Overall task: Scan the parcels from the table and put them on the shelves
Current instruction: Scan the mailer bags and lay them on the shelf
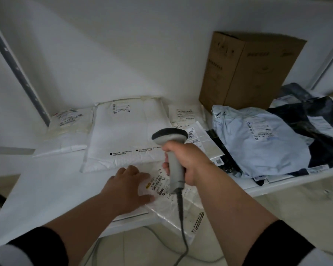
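Scanner (171, 143) is sitting in the right hand (188, 162), fingers wrapped tight round its handle, head aimed fwd/down toward labels. Left hand (127, 187) is lying flat, fingers straight, pressing the clear-plastic parcel (173, 210) onto the shelf (46, 189), prob. steadying its label for reading. Parcel's long axis is running front-to-back, near end overhanging the shelf edge.

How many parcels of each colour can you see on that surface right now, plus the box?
White mailers: 5 – far left, large middle, small rear, one behind the scanner, one under the left hand
Light blue bags: 1
Dark bags: at least 1; the pile hides more
Cardboard boxes: 1
Total: 8 countable
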A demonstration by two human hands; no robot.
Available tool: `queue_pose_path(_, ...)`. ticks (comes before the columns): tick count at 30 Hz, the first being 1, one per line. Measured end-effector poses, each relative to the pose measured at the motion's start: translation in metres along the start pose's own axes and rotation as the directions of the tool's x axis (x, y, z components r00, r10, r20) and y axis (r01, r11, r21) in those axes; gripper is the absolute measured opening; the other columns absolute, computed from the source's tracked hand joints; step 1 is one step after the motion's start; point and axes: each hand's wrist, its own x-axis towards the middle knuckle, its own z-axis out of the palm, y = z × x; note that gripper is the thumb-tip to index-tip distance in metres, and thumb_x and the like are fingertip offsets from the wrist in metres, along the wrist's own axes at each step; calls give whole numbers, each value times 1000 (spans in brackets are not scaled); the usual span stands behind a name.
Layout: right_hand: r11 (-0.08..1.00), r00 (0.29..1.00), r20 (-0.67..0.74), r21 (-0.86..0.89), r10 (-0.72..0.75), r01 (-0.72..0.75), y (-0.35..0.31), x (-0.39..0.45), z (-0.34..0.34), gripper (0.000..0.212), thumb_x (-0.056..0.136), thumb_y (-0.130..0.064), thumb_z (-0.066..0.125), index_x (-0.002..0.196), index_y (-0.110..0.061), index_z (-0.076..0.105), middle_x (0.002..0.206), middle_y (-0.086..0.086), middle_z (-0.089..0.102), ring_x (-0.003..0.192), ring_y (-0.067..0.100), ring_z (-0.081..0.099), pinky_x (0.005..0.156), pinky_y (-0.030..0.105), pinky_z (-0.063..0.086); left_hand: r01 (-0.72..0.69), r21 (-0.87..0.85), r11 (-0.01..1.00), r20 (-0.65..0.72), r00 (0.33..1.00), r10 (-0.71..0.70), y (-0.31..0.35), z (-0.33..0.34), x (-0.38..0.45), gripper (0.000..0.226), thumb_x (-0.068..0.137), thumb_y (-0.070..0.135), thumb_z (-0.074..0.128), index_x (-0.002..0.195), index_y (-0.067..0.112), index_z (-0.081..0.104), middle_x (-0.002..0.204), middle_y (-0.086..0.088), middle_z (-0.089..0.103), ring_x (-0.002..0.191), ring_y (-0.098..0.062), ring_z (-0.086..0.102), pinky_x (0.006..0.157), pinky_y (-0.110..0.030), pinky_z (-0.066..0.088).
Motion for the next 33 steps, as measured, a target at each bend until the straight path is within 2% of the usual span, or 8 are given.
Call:
queue_pose_path(5,983,995,-68,-162,76,-86,12,-8,-34,27,83,-13,71,106,-3,61,106,18,65,74,26,63,68,34,59,22,27,999,10,1000,-22,1,-3,1,70,90,57,57,152,40,28,154,8,29,140,-18,28,116,-40,29)
queue_pose_path(9,974,991,-74,-190,107,-120,20,-18,-44,21,86,-11,70,102,-3,61,98,16,63,73,26,62,53,28,54,27,-10,1000,-20,999,-27,-7,-4,5,58,98,27,54,151,35,35,158,9,30,144,-17,28,117,-40,29)
queue_pose_path(13,942,987,-19,-295,160,-159,35,-26,-42,22,85,-15,72,101,-3,63,93,18,68,67,24,64,55,29,54,13,32,999,-40,999,-11,-10,0,6,56,98,12,49,149,35,40,159,2,27,145,-22,25,120,-35,26)
queue_pose_path(19,958,992,20,-262,124,-114,40,-23,-28,19,85,-12,69,99,-1,63,86,17,65,58,21,60,57,30,54,27,150,988,-45,999,-20,-4,0,-2,58,101,26,42,156,34,24,131,-1,37,123,-21,35,106,-33,40)
queue_pose_path(24,974,996,-82,-223,30,-47,38,-18,-25,24,83,-15,69,101,0,64,77,13,63,60,23,60,64,35,54,50,233,971,-16,999,-48,-5,-3,-3,72,96,67,25,157,29,17,160,3,23,147,-19,23,119,-39,22)
queue_pose_path(26,985,995,-96,-168,32,-48,36,-19,-22,23,84,-14,70,102,-1,63,84,13,63,67,24,61,65,33,56,75,282,957,-11,997,-75,-5,-3,-3,80,94,71,23,158,26,13,164,3,16,150,-19,17,119,-41,19)
queue_pose_path(30,988,995,-94,-141,43,-56,36,-21,-14,20,85,-13,70,100,-2,62,95,15,62,69,24,62,56,28,55,156,253,955,-161,980,-118,4,-1,-7,69,94,68,33,147,26,29,145,-2,33,133,-23,34,109,-40,32)
queue_pose_path(33,987,996,-82,-148,43,-54,33,-23,-7,15,86,-13,69,95,-4,61,87,14,64,63,23,63,57,28,54,120,53,991,-278,955,-101,11,-1,-3,57,95,62,40,139,25,39,133,-1,40,123,-21,41,104,-37,38)
